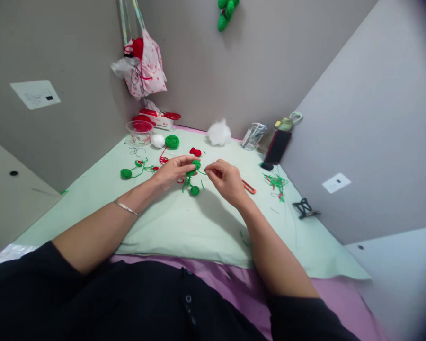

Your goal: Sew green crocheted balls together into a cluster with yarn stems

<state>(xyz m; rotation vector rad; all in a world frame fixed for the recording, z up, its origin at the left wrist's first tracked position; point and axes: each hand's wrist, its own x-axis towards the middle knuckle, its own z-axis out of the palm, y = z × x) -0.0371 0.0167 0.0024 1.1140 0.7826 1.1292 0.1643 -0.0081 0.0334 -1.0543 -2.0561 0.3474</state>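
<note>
Over the middle of the table, my left hand (pixel 175 170) is closed around a small green crocheted piece (pixel 196 165), which sticks out between thumb and fingers. Just to the right, my right hand (pixel 224 177) is pinched on a strand of green yarn (pixel 201 172) that runs to the piece. Whether a needle is also in those fingertips is too small to tell. Below the left fingers are a green ball (pixel 194 190) and short green ends. Behind the hands lies a red crocheted bow (pixel 195 152). An orange cutter (pixel 248 186) rests beside my right wrist.
At the back stand a plastic tub (pixel 139 132), white yarn (pixel 158 140), green yarn (pixel 172 141), fluffy stuffing (pixel 219 132) and a cup of tools (pixel 253 136). A phone (pixel 278 148) leans against a bottle at right, near yarn scraps (pixel 275 184) and a black claw clip (pixel 305 208).
</note>
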